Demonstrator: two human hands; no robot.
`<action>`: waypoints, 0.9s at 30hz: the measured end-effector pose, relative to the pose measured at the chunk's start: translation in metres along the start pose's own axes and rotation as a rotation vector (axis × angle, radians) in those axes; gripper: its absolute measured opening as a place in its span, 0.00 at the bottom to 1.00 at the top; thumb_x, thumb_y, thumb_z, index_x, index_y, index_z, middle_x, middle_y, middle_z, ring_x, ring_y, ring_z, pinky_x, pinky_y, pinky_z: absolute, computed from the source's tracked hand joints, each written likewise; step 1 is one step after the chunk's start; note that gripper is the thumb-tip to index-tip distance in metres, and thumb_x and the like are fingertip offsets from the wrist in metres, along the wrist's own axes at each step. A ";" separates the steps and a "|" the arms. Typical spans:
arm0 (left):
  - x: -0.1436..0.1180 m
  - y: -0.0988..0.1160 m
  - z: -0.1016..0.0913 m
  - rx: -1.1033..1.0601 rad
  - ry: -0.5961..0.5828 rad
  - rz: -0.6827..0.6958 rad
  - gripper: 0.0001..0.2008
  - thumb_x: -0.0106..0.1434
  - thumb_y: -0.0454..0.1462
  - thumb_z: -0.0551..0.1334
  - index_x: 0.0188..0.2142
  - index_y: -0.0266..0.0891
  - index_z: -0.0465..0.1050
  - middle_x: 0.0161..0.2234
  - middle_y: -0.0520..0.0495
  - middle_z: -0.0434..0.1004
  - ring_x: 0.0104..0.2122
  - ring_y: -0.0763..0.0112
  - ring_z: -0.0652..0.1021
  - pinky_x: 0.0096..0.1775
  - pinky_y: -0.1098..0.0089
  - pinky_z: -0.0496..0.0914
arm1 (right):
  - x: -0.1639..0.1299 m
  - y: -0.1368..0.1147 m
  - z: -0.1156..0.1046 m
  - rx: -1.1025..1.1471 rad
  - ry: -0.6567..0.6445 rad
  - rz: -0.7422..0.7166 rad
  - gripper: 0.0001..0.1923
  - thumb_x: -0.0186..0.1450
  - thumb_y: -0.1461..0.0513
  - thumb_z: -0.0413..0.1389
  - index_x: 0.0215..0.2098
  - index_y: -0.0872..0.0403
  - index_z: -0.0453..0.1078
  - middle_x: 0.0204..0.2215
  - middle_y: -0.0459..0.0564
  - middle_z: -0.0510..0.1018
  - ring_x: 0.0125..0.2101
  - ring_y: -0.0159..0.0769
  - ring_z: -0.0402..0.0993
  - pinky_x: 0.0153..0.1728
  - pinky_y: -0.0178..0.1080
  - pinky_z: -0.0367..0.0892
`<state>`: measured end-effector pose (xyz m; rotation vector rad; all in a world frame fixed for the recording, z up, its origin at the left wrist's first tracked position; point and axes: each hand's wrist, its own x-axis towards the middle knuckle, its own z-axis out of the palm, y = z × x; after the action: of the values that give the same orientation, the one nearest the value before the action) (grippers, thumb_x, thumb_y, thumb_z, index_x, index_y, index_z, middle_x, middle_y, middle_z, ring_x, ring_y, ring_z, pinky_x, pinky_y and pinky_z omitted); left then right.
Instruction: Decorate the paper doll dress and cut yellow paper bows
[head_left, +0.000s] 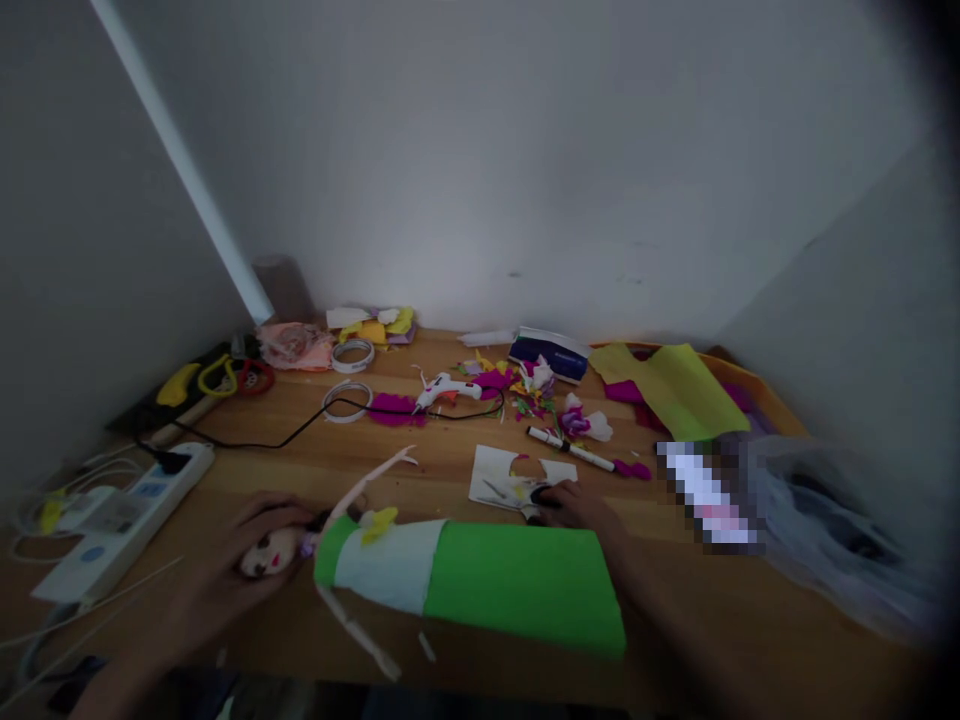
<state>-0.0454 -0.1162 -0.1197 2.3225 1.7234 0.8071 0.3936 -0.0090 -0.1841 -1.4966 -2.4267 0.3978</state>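
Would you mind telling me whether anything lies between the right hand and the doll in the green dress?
Nothing visible does: the right hand rests just beyond the doll, while the left hand already touches its head.

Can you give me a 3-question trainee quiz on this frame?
1. True or false: the left hand rests on the doll's head.
2. What is the right hand nearest to? A) glue gun B) scissors on the white paper C) tape rolls
3. What colour is the long skirt wrapped round the doll?

Key: 1 true. 2 B: the fingers lie at the dark scissor handles; whether they grip them cannot be told. 3 green, with a white band above it.
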 end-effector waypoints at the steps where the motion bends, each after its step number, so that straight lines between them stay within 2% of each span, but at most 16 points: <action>1: 0.000 0.001 0.001 -0.003 0.002 -0.006 0.11 0.59 0.40 0.60 0.43 0.46 0.73 0.44 0.47 0.77 0.43 0.63 0.78 0.44 0.69 0.74 | 0.002 -0.001 -0.001 -0.021 -0.017 0.000 0.08 0.63 0.62 0.57 0.40 0.54 0.74 0.40 0.54 0.77 0.41 0.43 0.73 0.42 0.44 0.69; 4: 0.000 0.006 0.005 -0.008 -0.006 -0.014 0.11 0.59 0.38 0.59 0.41 0.46 0.73 0.42 0.48 0.78 0.40 0.65 0.79 0.42 0.70 0.74 | 0.003 -0.003 0.002 -0.090 -0.060 0.011 0.13 0.60 0.59 0.61 0.42 0.57 0.72 0.40 0.54 0.75 0.42 0.44 0.72 0.42 0.46 0.69; 9: -0.007 0.008 0.013 0.028 0.029 0.025 0.12 0.57 0.38 0.59 0.41 0.47 0.74 0.42 0.49 0.78 0.38 0.65 0.80 0.39 0.73 0.75 | -0.001 -0.006 0.010 -0.171 -0.088 0.040 0.13 0.65 0.57 0.57 0.46 0.56 0.69 0.43 0.52 0.74 0.42 0.40 0.72 0.43 0.47 0.69; 14: -0.024 0.006 0.017 0.062 0.014 0.017 0.13 0.57 0.38 0.60 0.42 0.49 0.74 0.42 0.49 0.78 0.37 0.65 0.81 0.38 0.72 0.76 | 0.002 -0.008 0.010 -0.177 -0.062 0.077 0.11 0.66 0.56 0.56 0.40 0.57 0.70 0.40 0.50 0.75 0.40 0.38 0.73 0.42 0.46 0.70; 19: -0.039 0.003 0.022 0.055 -0.007 0.007 0.17 0.55 0.38 0.62 0.45 0.50 0.74 0.44 0.50 0.78 0.39 0.64 0.81 0.39 0.72 0.76 | 0.003 -0.008 0.001 -0.043 0.010 0.035 0.12 0.65 0.55 0.57 0.37 0.57 0.70 0.36 0.49 0.75 0.37 0.37 0.73 0.40 0.45 0.69; 23: -0.040 0.005 0.025 -0.001 0.020 0.016 0.16 0.56 0.38 0.61 0.45 0.50 0.74 0.43 0.49 0.78 0.38 0.65 0.81 0.39 0.74 0.75 | 0.000 -0.010 -0.008 0.144 0.114 0.011 0.11 0.63 0.58 0.56 0.41 0.56 0.69 0.36 0.51 0.78 0.36 0.38 0.74 0.39 0.44 0.70; 27: -0.042 0.003 0.031 -0.054 0.025 -0.015 0.16 0.56 0.38 0.62 0.45 0.49 0.74 0.44 0.48 0.78 0.40 0.64 0.81 0.40 0.75 0.75 | 0.003 -0.015 -0.018 0.303 0.137 -0.001 0.13 0.63 0.59 0.52 0.46 0.54 0.66 0.39 0.53 0.79 0.40 0.41 0.76 0.42 0.44 0.70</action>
<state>-0.0360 -0.1499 -0.1587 2.2718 1.7050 0.8724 0.3863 -0.0106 -0.1622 -1.3440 -2.1484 0.6108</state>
